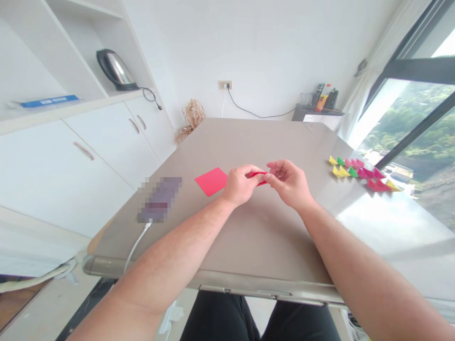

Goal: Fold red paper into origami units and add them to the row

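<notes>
A small piece of folded red paper [262,178] is held up over the middle of the table. My left hand [241,183] is closed, pinching its left side between thumb and fingers. Its right end meets the thumb of my right hand [288,182], whose fingers curl behind it in a loose pinch. Parts of the paper are hidden by the fingers. Just left of my left hand a flat red paper square [211,182] lies on the table, its right corner close to the hand or behind it.
The grey table [245,142] fills the middle. On its right side sit several folded paper boats [362,173] in yellow, green, pink and red. A blurred-out phone [160,199] with a white cable [137,244] lies at the left. A kettle [117,71] stands on a shelf.
</notes>
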Demonstrator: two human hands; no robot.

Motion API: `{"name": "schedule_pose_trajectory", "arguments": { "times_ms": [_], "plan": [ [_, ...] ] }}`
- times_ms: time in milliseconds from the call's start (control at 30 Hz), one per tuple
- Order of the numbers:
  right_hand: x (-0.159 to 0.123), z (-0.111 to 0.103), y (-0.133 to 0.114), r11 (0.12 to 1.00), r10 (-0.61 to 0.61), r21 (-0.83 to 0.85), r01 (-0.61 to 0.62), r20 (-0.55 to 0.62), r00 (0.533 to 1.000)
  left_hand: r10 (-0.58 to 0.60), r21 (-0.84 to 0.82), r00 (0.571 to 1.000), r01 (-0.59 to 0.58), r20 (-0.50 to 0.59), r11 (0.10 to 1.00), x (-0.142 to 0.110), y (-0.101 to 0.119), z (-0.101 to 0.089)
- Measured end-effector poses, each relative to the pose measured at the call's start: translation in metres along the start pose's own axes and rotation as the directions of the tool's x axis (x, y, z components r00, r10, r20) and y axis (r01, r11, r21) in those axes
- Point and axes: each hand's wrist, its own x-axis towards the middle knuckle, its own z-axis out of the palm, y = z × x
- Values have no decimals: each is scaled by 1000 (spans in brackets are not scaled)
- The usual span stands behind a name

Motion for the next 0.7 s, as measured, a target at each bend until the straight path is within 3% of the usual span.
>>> {"name": "schedule_pose_trajectory", "arguments": {
  "times_ms": [267, 433, 700],
  "plan": [
    [2, -6, -4, 983, 144, 108, -149, 50, 988, -6, -98, 1000, 7, 10, 995, 1, 9, -2],
    [3, -4, 0, 977, 121, 169, -128, 55, 991, -9, -144, 999, 15, 42, 990, 2, 10, -4],
    [2, 3, 1, 966, 98, 239, -96, 3, 995, -16, -116, 1000, 14, -14, 993, 1, 11, -3]
  ]
}}
